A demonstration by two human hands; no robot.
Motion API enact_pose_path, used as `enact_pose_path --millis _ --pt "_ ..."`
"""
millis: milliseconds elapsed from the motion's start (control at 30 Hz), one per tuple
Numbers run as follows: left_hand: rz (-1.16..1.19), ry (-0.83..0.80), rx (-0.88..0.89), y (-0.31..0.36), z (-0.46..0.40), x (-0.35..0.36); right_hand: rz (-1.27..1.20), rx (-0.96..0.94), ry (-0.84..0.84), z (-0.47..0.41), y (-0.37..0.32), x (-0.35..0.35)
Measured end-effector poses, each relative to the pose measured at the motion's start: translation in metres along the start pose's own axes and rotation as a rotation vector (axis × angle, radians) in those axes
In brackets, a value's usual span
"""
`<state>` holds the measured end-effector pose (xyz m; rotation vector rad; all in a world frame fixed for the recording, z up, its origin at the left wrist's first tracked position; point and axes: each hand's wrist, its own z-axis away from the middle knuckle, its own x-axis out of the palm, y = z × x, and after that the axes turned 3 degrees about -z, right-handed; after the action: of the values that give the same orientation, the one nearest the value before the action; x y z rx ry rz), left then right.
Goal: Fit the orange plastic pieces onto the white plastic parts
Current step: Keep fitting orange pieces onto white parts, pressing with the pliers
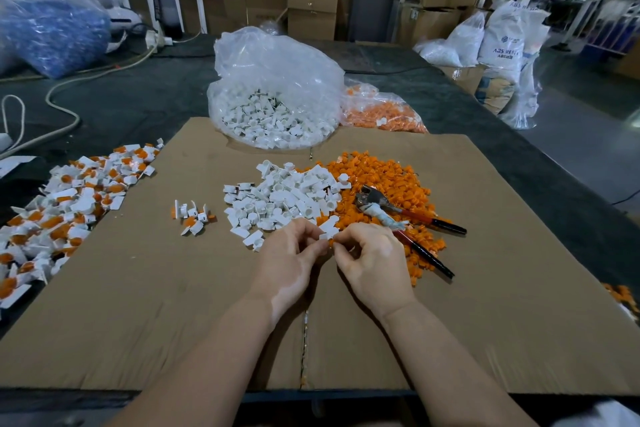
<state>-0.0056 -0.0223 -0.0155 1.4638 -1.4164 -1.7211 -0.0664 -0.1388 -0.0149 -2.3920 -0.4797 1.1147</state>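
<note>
My left hand (289, 253) and my right hand (369, 258) meet over the cardboard sheet (156, 305), both pinching one white plastic part (328, 229) between the fingertips. A sliver of orange shows at my right fingertips; whether it is a separate piece is hard to tell. Just beyond my hands lies a heap of loose white parts (280, 199), and to its right a heap of orange pieces (388, 180). A few fitted parts (194, 217) lie left of the white heap. A big pile of fitted white-and-orange parts (65, 204) spreads along the left edge.
Red-handled pliers (398, 218) lie on the orange heap close to my right hand. A clear bag of white parts (277, 90) and a bag of orange pieces (384, 111) stand at the back. A bag of blue pieces (52, 31), cables and boxes sit farther off.
</note>
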Motion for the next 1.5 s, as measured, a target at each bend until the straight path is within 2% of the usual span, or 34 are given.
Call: enact_pose_path --millis 133,267,500,733,933,1500 --pt "-0.04 0.003 0.028 -0.0002 0.0005 -0.0004 -0.052 0.101 -0.025 -0.0001 0.0021 0.0044" --pt "-0.106 -0.008 0.068 0.0002 0.0005 0.0003 -0.039 0.112 -0.004 0.0009 0.0021 0.0045" --pt "0.169 -0.028 -0.054 -0.0002 -0.0004 0.0006 0.022 0.022 0.048 0.001 -0.0024 0.0034" --pt "0.147 -0.044 -0.034 -0.0015 -0.0014 -0.002 0.078 -0.016 0.062 0.0027 -0.0034 0.0028" --pt "0.246 -0.044 -0.045 -0.0007 -0.0014 -0.0027 0.073 -0.048 0.052 0.0029 -0.0043 0.0022" --pt "0.029 -0.022 0.036 -0.0042 -0.0028 -0.0008 0.054 -0.033 0.024 0.0028 -0.0018 0.002"
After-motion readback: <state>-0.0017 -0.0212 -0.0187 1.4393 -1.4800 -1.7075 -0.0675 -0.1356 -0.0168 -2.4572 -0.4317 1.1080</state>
